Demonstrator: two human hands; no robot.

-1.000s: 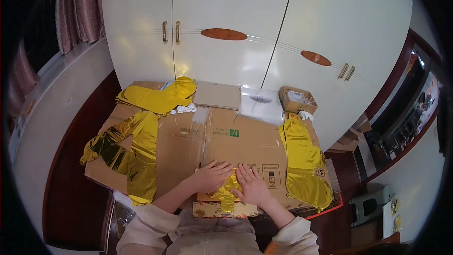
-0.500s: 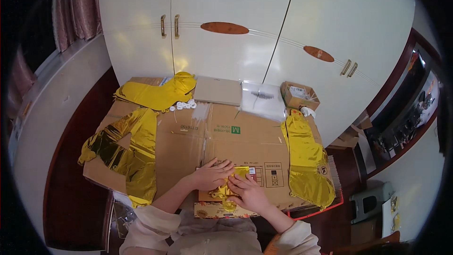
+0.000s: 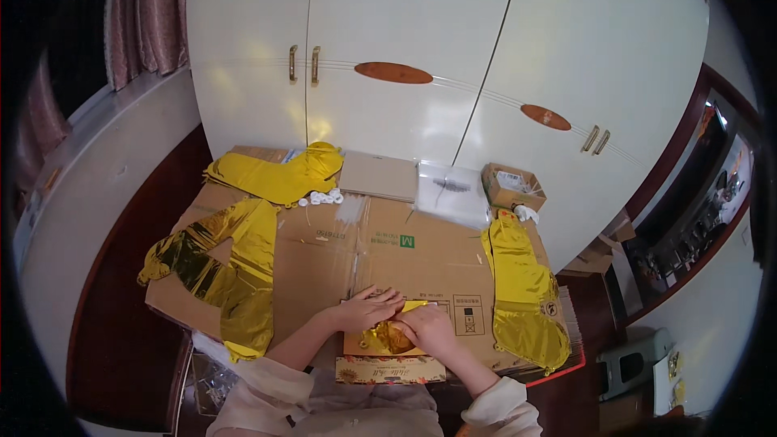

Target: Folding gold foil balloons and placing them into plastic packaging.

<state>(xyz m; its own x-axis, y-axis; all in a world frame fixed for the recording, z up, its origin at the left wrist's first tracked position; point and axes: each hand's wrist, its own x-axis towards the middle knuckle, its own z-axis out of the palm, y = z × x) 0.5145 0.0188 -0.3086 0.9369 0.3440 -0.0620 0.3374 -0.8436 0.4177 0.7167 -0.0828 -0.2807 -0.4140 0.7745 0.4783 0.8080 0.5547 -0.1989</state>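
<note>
A gold foil balloon point(image 3: 388, 340), folded down to a small bundle, lies in front of me on a flat box point(image 3: 353, 345) with a leaf-patterned front edge point(image 3: 388, 371). My left hand point(image 3: 372, 310) rests palm down at the bundle's far left side, fingers stretched out and lying flat. From the right, my right hand point(image 3: 427, 328) bends its fingers over the foil and grips its upper part. The fingertips of both hands nearly meet. Part of the foil and the box's far edge are hidden beneath the hands.
Flat gold foil balloons lie at the left point(image 3: 251, 267), back left point(image 3: 271, 178) and right point(image 3: 522, 291) of the cardboard surface point(image 3: 316, 267). Behind are white rings point(image 3: 324, 197), grey card point(image 3: 378, 176), clear plastic bags point(image 3: 453, 193) and a small carton point(image 3: 514, 186). White cabinets point(image 3: 388, 16) stand beyond.
My right hand's fingers have gone from spread flat to bent over the foil. The foil's near end no longer hangs over the box's front edge. The view has tilted upward slightly.
</note>
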